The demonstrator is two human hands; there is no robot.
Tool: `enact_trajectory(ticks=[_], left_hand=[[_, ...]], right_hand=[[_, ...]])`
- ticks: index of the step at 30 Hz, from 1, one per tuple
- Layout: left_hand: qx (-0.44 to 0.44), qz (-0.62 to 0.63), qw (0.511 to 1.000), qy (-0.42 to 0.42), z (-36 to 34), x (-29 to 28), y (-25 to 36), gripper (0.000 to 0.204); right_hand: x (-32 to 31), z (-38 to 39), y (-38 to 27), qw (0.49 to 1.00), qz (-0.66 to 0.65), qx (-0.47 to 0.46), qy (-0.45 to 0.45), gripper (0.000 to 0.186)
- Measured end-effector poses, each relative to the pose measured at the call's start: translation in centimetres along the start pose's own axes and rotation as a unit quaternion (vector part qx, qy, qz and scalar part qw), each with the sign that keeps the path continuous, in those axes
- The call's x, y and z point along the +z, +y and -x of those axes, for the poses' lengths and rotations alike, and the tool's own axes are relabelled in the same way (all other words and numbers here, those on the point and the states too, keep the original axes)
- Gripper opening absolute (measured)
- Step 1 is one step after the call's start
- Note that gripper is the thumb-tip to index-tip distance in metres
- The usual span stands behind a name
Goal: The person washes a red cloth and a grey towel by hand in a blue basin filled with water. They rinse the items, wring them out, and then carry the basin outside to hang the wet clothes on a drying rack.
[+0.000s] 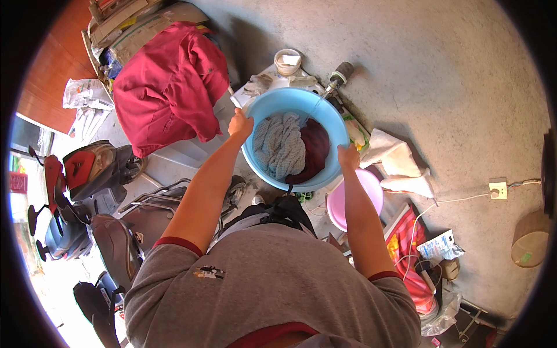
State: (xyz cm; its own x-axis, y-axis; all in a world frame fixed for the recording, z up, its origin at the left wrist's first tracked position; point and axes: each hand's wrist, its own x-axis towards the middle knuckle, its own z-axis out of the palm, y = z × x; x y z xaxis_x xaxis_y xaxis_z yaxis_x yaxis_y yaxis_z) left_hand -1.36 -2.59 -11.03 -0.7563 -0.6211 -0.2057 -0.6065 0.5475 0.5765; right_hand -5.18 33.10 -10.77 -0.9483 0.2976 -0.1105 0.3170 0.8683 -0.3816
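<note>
A light blue plastic basin (pixel 264 109) is in front of me, under a tap (pixel 333 84) with water running into it. Inside lie a grey knitted cloth (pixel 278 145) on the left and a dark maroon cloth (pixel 316 148) on the right. My left hand (pixel 240 124) grips the basin's left rim, its fingers wrapped over the edge. On the opposite side, my right hand (pixel 348 156) is closed round the right rim. Parts of the fingers of both hands are hidden by the rim.
Red clothing (pixel 171 87) is draped at the left. A pink basin (pixel 362 200) stands below my right forearm. Scooters (pixel 113 238) are parked at the left. A small white tub (pixel 287 61) sits behind the blue basin. Bags (pixel 409 249) and a cable lie along the right wall.
</note>
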Motion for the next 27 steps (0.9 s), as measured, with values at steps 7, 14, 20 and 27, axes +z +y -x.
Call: enact_trajectory(ticks=[7, 14, 20, 27], left_hand=[[-0.01, -0.002, 1.0, -0.004, 0.0, -0.1, 0.2, 0.043], [0.002, 0.008, 1.0, 0.005, -0.2, 0.3, -0.6, 0.044], [0.003, 0.017, 1.0, -0.001, 0.0, 0.2, -0.6, 0.044], [-0.004, 0.018, 1.0, -0.006, 0.1, 0.0, -0.7, 0.045]], right_hand=[[0.2, -0.1, 0.0, 1.0, 0.0, 0.011, 0.004, 0.041], [0.4, 0.2, 0.3, 1.0, -0.002, -0.003, 0.014, 0.04], [0.6, 0.1, 0.4, 1.0, 0.004, 0.002, 0.016, 0.04], [0.8, 0.1, 0.5, 1.0, 0.014, 0.004, 0.023, 0.041]])
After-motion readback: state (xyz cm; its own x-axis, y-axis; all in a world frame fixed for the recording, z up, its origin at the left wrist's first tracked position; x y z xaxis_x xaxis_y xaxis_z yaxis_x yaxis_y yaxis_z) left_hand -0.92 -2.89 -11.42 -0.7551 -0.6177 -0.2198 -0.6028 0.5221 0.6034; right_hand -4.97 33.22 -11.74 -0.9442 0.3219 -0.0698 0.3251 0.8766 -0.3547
